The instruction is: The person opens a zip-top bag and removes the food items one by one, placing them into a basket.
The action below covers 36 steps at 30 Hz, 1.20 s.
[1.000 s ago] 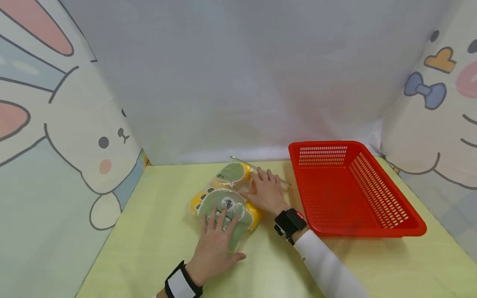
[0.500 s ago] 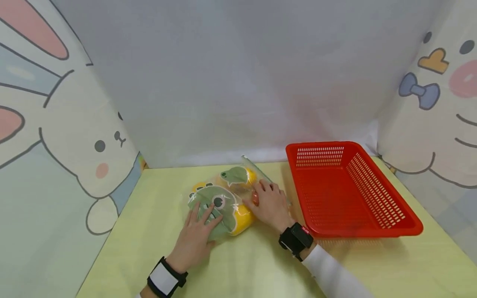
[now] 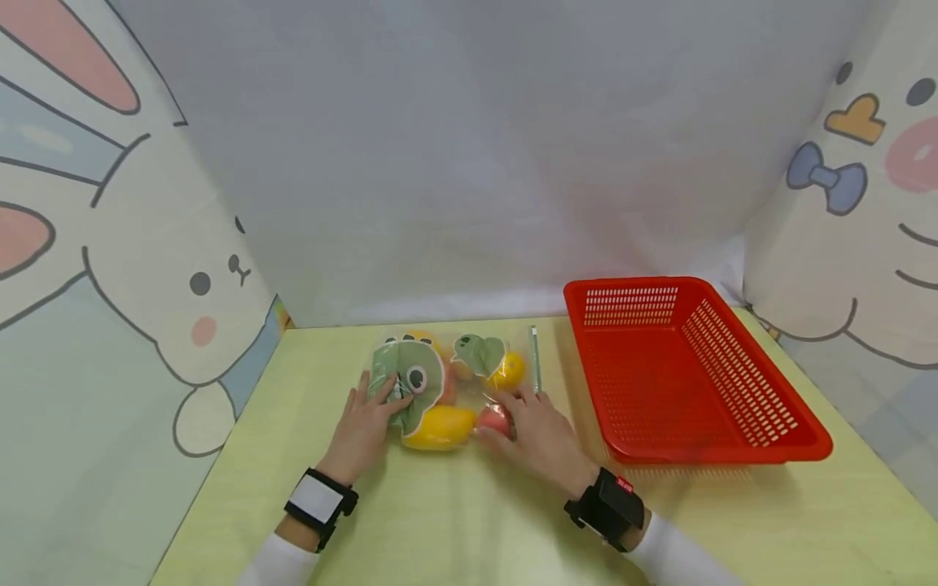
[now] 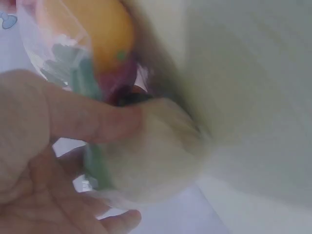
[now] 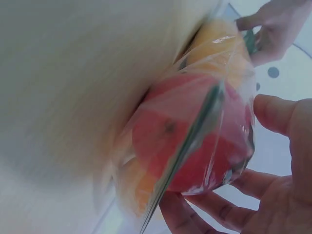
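A clear zip bag (image 3: 421, 378) with a green dinosaur print lies on the table, with several round fruits inside. Through its film show a long yellow fruit (image 3: 440, 428), a red round fruit (image 3: 494, 419) and an orange-yellow one (image 3: 507, 371). My left hand (image 3: 359, 435) holds the bag's left end; in the left wrist view its thumb lies over a pale round thing (image 4: 156, 156) inside. With my right hand (image 3: 545, 443) I grip the bag around the red fruit near the green zip strip (image 3: 535, 358); the right wrist view shows thumb and fingers on either side.
A red plastic basket (image 3: 703, 457) with slotted walls stands right of the bag, close to my right forearm. The pale yellow-green table (image 3: 454, 521) runs back to a grey cloth wall (image 3: 476, 163), with printed cartoon panels at both sides.
The bag has turned and flattened out, its zip strip swinging from slanted to nearly upright. My left hand has shifted left to the bag's end; my right hand has moved slightly nearer me.
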Available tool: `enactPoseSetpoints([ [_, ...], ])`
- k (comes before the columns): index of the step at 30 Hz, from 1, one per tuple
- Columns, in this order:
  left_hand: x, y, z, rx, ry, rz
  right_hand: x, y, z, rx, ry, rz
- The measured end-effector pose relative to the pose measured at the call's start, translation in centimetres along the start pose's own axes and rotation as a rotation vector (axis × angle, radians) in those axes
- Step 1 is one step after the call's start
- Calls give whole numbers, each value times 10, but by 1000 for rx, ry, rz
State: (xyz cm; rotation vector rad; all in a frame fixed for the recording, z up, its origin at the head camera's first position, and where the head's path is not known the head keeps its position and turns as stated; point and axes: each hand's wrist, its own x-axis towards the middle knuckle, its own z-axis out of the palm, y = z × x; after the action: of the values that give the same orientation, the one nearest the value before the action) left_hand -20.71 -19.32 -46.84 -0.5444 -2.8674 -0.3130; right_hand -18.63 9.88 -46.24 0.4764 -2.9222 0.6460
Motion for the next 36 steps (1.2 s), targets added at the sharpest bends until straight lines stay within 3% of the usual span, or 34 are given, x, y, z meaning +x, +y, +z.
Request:
enactPoseSetpoints([
  [4, 11, -2, 1, 3, -36, -17, -11, -9, -2, 37, -31, -13],
  [11, 25, -4, -1, 58, -18, -13, -17, -22, -5, 52, -83, -75],
  [15, 13, 14, -5, 18, 51, 33, -8, -17, -7, 22, 43, -96],
  [19, -7, 50, -9, -135, 88, 33, 9, -6, -8, 10, 182, -135],
  [21, -16, 69, -9, -216, 56, 22, 18, -2, -8, -8, 189, -137],
  [24, -26, 92, -5, -295, -44, 21, 30, 3, -7, -46, 127, -106],
  [28, -30, 107, 8, -340, -164, 33, 36, 9, -1, -72, 21, -43],
  [36, -21, 105, 28, -260, -150, 58, 24, 14, 7, -24, 17, 34],
])
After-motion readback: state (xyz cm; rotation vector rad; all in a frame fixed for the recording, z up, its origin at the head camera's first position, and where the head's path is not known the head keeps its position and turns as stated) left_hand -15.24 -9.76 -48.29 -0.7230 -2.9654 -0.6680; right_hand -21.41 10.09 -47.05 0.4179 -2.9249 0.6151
